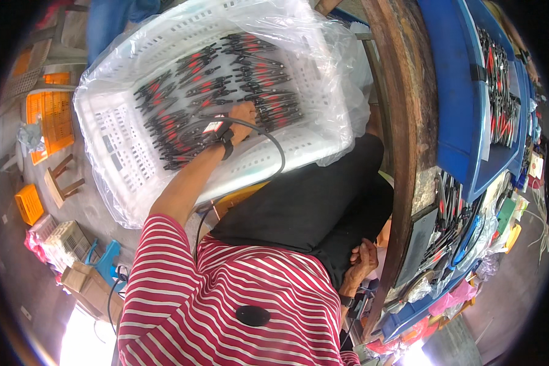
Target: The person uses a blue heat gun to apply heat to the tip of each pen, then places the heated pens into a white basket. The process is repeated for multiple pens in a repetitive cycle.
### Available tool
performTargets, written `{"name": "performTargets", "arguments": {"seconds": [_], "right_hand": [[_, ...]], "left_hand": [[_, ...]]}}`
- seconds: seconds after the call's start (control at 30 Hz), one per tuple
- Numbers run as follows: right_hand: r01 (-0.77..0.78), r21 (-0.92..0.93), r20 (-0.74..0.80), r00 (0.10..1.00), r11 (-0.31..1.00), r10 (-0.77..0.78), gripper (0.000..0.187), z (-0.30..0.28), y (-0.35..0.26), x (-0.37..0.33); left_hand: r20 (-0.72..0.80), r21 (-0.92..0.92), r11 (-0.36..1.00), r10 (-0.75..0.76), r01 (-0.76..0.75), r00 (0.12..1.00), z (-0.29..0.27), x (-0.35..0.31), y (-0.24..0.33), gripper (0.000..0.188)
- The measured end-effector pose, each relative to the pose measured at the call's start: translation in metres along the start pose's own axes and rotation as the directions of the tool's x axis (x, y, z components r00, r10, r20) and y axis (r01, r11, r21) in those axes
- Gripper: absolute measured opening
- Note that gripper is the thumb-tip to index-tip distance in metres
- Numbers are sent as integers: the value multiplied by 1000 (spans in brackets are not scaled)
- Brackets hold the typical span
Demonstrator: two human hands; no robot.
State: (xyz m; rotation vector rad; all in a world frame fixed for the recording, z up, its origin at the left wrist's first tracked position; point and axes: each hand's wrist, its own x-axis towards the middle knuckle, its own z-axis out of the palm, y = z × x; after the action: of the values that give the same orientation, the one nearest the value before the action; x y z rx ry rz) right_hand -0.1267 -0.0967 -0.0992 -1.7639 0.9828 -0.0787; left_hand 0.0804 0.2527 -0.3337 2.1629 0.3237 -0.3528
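My left hand [243,117] reaches into a white plastic crate [125,137] lined with clear plastic film. Its fingers are curled down among slim black tools with red middles [259,74], and their tips are hidden, so I cannot make out what they grip. These tools lie in several neat rows across the crate's bottom; their exact kind is too small to tell. A small device [212,127] with a black cable is strapped at my left wrist. My right hand [363,259] rests beside my thigh with its fingers curled in and nothing visible in them.
To my right runs a worn wooden bench edge [409,122]. Beyond it, blue bins [454,110] hold more black-and-red tools [500,91]. Orange crates [55,116], a small wooden stool [62,182] and cardboard boxes [88,283] stand on the floor at my left.
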Motion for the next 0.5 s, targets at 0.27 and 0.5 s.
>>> {"name": "performTargets", "arguments": {"seconds": [0.27, 0.5], "right_hand": [[-10, 15, -7, 1000, 1000, 10, 19, -2, 2, 0], [33, -36, -13, 999, 999, -33, 19, 1, -1, -1]], "left_hand": [[23, 307, 949, 65, -69, 998, 15, 5, -18, 11], [110, 202, 979, -9, -13, 994, 13, 5, -25, 8]]}}
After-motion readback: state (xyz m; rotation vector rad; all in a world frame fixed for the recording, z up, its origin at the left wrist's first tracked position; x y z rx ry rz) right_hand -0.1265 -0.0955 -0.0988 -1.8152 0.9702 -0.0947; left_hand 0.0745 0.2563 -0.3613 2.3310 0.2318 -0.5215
